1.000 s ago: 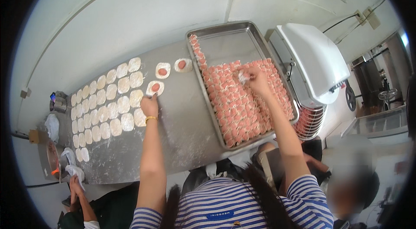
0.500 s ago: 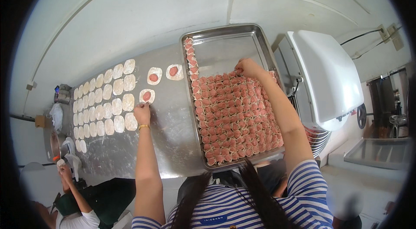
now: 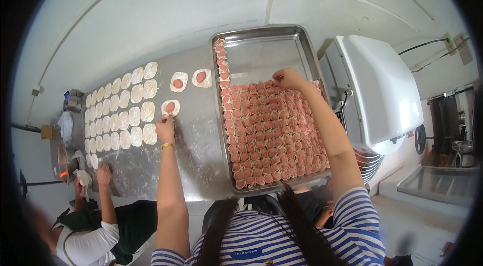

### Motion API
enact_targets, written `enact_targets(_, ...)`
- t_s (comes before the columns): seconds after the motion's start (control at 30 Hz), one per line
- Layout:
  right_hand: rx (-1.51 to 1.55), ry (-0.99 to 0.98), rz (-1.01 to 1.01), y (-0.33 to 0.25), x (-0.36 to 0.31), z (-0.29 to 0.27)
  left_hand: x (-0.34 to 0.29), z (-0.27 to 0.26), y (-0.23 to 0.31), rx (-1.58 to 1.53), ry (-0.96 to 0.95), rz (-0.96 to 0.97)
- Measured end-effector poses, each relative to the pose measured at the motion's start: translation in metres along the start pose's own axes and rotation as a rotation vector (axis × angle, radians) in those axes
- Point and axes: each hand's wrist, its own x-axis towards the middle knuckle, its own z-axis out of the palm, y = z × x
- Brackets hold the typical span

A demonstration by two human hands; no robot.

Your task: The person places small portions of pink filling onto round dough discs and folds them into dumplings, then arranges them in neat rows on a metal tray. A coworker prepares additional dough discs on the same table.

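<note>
My left hand [image 3: 165, 128] pinches the near edge of a floured dough wrapper [image 3: 171, 103] that lies flat on the metal table, a lump of pink meat filling at its middle. Two more wrappers with filling, one nearer [image 3: 178, 82] and one beside the tray [image 3: 202, 79], lie beyond it. Over the large metal tray [image 3: 308, 49], my right hand [image 3: 288, 79] has its fingers closed on a small open-topped dumpling at the far edge of the packed rows. Dumplings [image 3: 271, 135] with pink tops fill the tray's near part, and one column runs up its left side.
Rows of plain wrappers [image 3: 121, 100] cover the table's left part. A white machine with a rounded cover [image 3: 380, 90] stands right of the tray. At lower left a co-worker's hand [image 3: 103, 173] rests at the table edge near the wrappers; the other holds something whitish. A wall rises behind.
The co-worker's one hand has come onto the table by the nearest wrappers. My left hand stays at the same wrapper, and my right hand remains at the rows' far edge, shifted only slightly.
</note>
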Motion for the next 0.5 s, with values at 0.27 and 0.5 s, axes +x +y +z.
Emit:
enact_targets(0.27,0.002,0.080,0.049,0.017,0.002,0.000,-0.010,0.003,0.008,-0.799,-0.110,-0.277)
enact_targets(0.5,-0.075,-0.016,0.104,-0.009,0.008,-0.002,-0.010,-0.001,-0.006,-1.021,-0.126,-0.319)
